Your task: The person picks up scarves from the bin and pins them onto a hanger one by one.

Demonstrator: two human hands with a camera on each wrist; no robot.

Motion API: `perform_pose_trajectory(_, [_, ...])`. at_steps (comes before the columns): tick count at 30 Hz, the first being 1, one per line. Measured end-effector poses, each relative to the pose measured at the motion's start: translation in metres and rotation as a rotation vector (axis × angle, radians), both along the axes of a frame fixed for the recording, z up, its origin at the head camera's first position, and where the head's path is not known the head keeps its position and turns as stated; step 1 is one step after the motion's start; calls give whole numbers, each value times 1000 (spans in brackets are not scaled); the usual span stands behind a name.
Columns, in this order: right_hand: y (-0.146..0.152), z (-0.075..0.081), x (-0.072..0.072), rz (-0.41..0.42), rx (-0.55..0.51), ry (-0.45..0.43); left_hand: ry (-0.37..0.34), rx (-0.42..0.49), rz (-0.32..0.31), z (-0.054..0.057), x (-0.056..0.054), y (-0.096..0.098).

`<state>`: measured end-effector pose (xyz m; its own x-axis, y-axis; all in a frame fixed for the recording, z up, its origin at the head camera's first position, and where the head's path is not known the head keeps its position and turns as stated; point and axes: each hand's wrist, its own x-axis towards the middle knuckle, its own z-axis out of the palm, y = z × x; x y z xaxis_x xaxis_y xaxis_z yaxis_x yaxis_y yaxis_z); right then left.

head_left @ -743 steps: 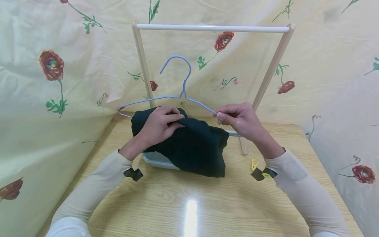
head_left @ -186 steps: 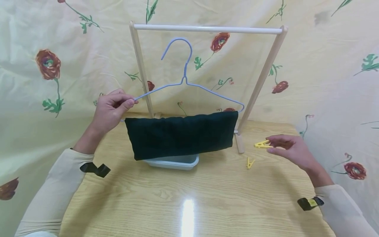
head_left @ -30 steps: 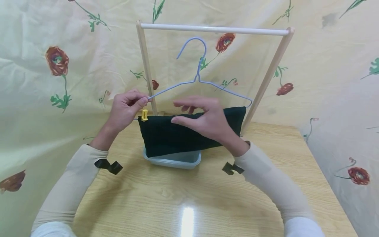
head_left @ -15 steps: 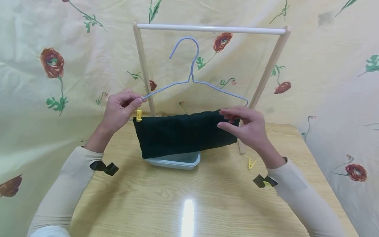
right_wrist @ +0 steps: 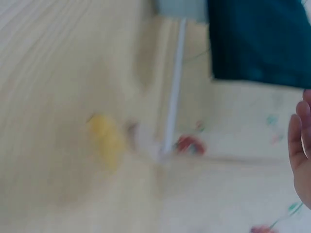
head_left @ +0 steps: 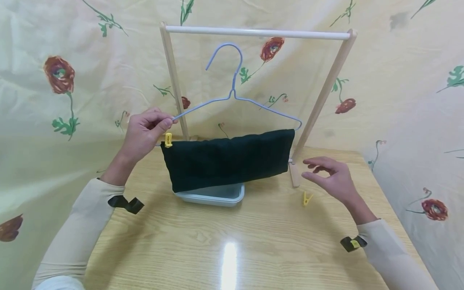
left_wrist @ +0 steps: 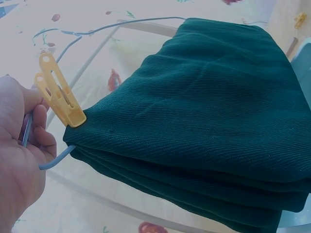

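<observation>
My left hand [head_left: 145,131] pinches the left end of a light blue wire hanger [head_left: 203,105], holding it up with its hook on top. A dark green folded cloth [head_left: 228,159] drapes over the hanger's lower bar. At the cloth's upper left corner a yellow clothespin [left_wrist: 63,94] clamps it to the bar. A second yellow clothespin [head_left: 306,198] lies on the table at the right. Above that clothespin my right hand [head_left: 331,177] hovers with fingers loosely bent and nothing between them. The right wrist view is blurred and shows only part of that hand.
Behind the hanger stands a rack with wooden legs and a white top rail [head_left: 257,31]. A light blue plastic tray [head_left: 217,200] sits on the wooden table [head_left: 203,241] under the cloth. Flowered fabric [head_left: 409,121] surrounds the table.
Earlier, the right hand carried a clothespin; one now clips the cloth's left corner. Over the last second that hand has moved right, away from the cloth. The left hand keeps its hold on the hanger.
</observation>
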<state>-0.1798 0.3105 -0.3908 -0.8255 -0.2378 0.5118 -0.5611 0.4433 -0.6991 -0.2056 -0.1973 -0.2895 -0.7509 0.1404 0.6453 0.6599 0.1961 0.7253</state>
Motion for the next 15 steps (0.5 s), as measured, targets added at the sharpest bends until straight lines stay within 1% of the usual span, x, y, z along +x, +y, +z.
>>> perform_pose_trajectory(4, [26, -20, -2, -71, 140, -128, -4, -6, 3, 1, 0, 0])
perform_pose_trajectory(8, [47, -38, -5, -97, 259, -212, -8, -6, 0, 1, 0, 0])
perform_pose_trajectory(11, [58, -48, -8, -76, 296, -269, -13, -8, -4, 1, 0, 0])
perform_pose_trajectory(15, [69, -59, -12, -15, 340, -336, -20, -13, -6, 1, 1, 0])
